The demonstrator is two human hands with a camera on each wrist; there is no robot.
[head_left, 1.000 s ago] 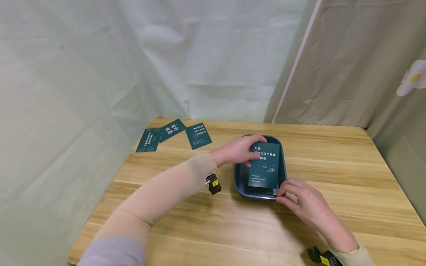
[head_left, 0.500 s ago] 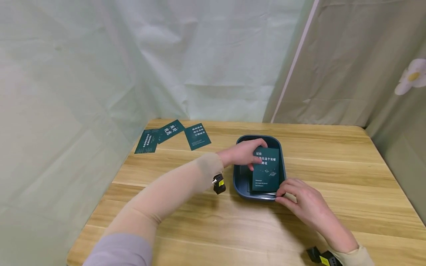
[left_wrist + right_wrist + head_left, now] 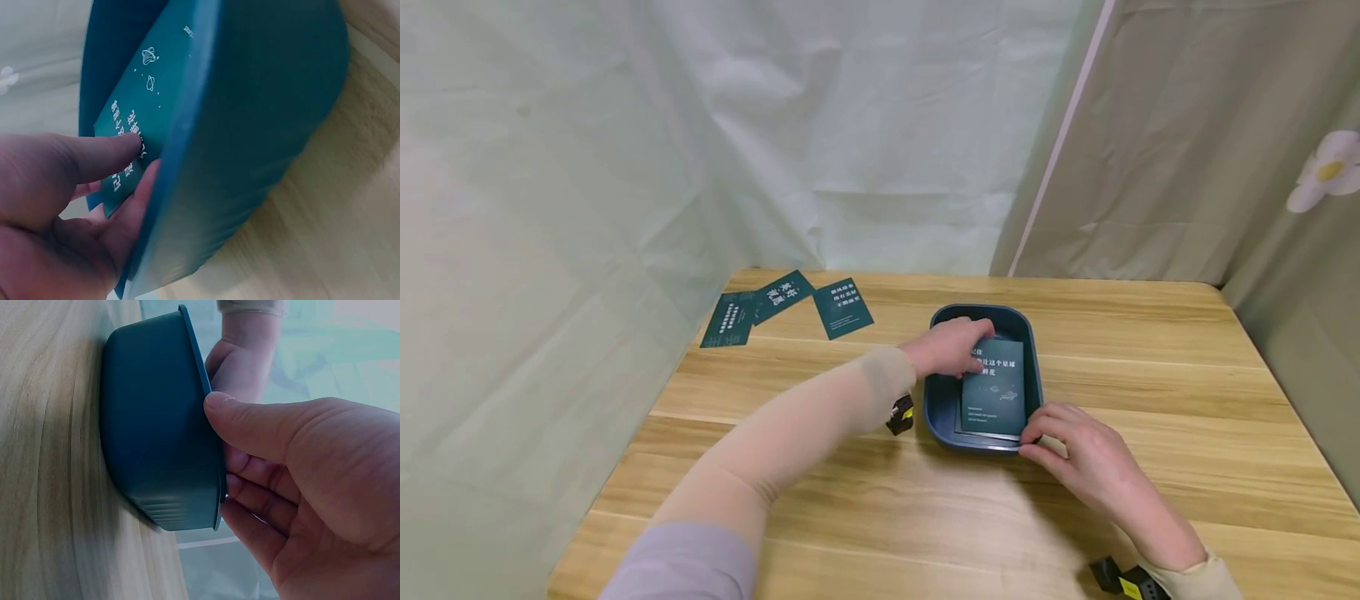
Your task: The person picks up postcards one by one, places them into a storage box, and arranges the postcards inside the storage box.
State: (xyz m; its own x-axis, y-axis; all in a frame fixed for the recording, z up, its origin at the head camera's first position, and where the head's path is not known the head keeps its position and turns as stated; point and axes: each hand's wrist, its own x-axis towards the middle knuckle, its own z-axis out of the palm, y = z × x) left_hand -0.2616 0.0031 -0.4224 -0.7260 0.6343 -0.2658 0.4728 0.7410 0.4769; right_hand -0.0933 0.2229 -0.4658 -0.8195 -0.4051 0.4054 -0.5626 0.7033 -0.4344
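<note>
A dark green printed card [image 3: 1003, 379] lies low inside a navy-blue plastic bin [image 3: 932, 414]. My left hand [image 3: 950, 347] reaches over the bin's left side and pinches the card near its far left corner. In the left wrist view, the thumb presses the printed face of the card [image 3: 164, 94] while the other fingers sit beneath it. Another sheet edge shows under the card. My right hand [image 3: 1093, 454] pinches the bin's rim at the near right corner. The right wrist view shows its thumb and fingertips at the rim of the bin [image 3: 153, 419].
Toward the back left of the wooden table [image 3: 850, 500] lie three more green cards, one [image 3: 843, 308] apart from an overlapping pair with a tilted card [image 3: 781, 297] and a card [image 3: 727, 320] near the table's left edge. Pale curtains [image 3: 880, 142] hang behind.
My left hand has lowered the card into the bin and toward its near end, so it now lies flatter. The right hand has stayed at the rim.
</note>
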